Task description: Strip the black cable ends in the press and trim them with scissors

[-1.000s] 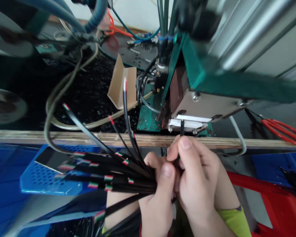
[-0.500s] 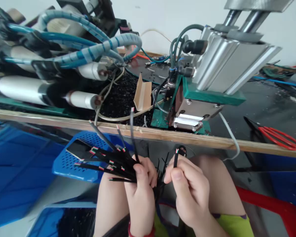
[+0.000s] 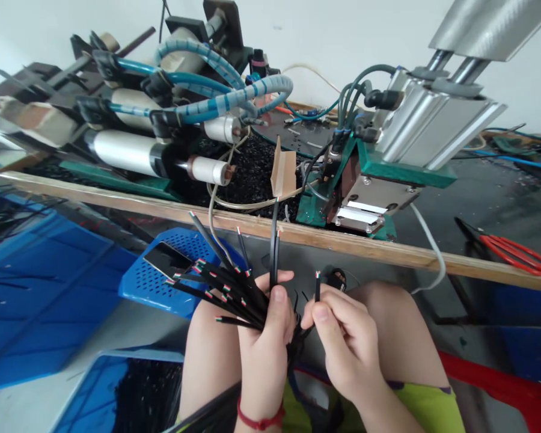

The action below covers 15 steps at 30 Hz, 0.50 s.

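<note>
A bundle of black cables (image 3: 234,291) fans out to the left from my left hand (image 3: 270,328), whose fingers are wrapped round it. The cable ends show small red, white and green wire tips. Two cables stand up between its thumb and fingers, apart from the rest. My right hand (image 3: 347,337) pinches a single black cable (image 3: 317,288) between thumb and forefinger, with its coloured tip pointing up. Below the hands the lower lengths of cable hang together between the knees, partly hidden.
A pneumatic press machine (image 3: 374,180) stands on the bench with a wooden edge (image 3: 306,236). Left of it are cylinders with blue hoses (image 3: 234,99) and a folded cardboard piece (image 3: 284,174). Red-handled scissors (image 3: 516,249) lie right. A phone (image 3: 168,258) rests on a blue stool (image 3: 139,285); a blue bin (image 3: 94,385) holds black cables.
The view has shifted, so the bench things appear farther right. A second cable now stands up beside the first in my left hand. My right hand still pinches one cable.
</note>
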Tool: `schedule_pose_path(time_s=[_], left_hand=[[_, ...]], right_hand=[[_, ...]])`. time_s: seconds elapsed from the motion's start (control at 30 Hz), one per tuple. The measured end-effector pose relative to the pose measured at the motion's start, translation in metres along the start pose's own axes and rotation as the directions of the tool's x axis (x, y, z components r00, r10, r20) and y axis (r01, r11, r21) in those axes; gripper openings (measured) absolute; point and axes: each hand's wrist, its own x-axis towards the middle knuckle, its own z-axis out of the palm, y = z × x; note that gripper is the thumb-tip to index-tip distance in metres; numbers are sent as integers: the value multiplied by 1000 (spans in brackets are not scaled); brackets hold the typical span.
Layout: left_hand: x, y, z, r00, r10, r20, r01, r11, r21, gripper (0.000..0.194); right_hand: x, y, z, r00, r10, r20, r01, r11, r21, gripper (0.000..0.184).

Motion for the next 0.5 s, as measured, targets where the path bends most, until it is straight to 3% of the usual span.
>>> schedule_pose_path(time_s=[0.2,0.37,0.5], left_hand=[[-4,4,-7,1000,-12,-18,12,1000,-25,36],[-4,5,-11,1000,5,-7,-6,1000,-31,39],[-6,5,-13,1000,-19,-23,19,1000,14,41]], right_hand=[[1,-1,3,993,-23,115,24,1000,-12,40],[-11,21,0,996,75,46,-72,995,-71,43],[-16,26,0,988,134,79,-132,991,-27,49]])
